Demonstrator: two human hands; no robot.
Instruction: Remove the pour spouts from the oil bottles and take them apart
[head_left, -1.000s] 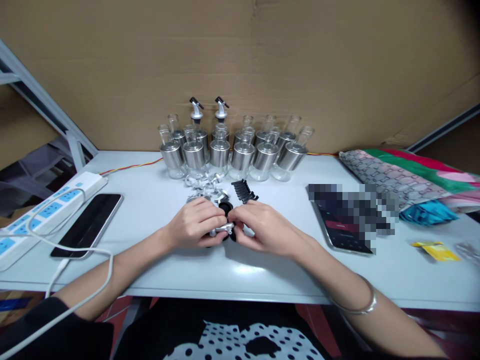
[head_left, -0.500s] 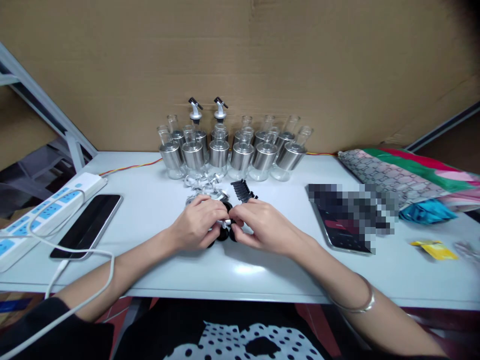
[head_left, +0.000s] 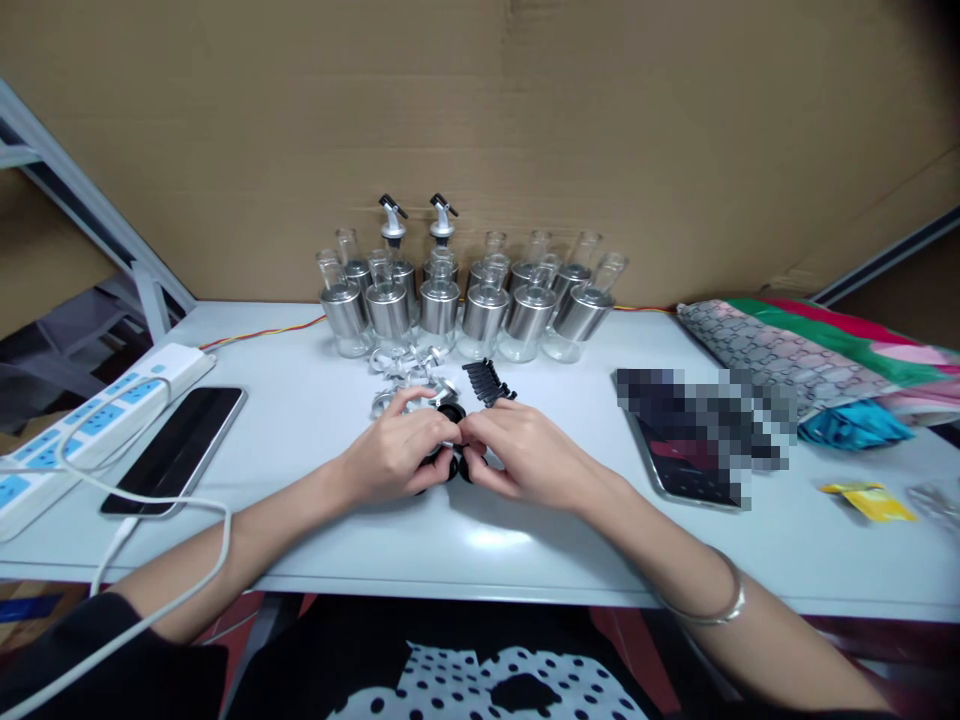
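My left hand (head_left: 397,450) is closed, thumb and fingers pinching a small silver pourer spout (head_left: 448,444) that is mostly covered. Its index finger is raised and bent over the work. Against it, fingertips meeting, my right hand (head_left: 529,452) is closed too; whatever it pinches is hidden. Round black stoppers (head_left: 451,411) lie around and beneath the fingers, partly covered. Just beyond my left hand is a loose pile of silver pourer spouts (head_left: 409,368). A cluster of small black levers (head_left: 486,381) rests beyond my right hand.
Two rows of glass bottles with steel sleeves (head_left: 484,314) stand at the back; two carry silver pourers (head_left: 442,218). Left are a phone (head_left: 176,450), a power strip (head_left: 105,415) and a white cable (head_left: 221,540). Right are another phone (head_left: 660,440), a yellow packet (head_left: 874,500) and colourful bags (head_left: 817,350).
Both hands stay together at the same place. The left fingers have shifted, with the index finger now lifted, and the silver spout between the fingertips shows less than before.
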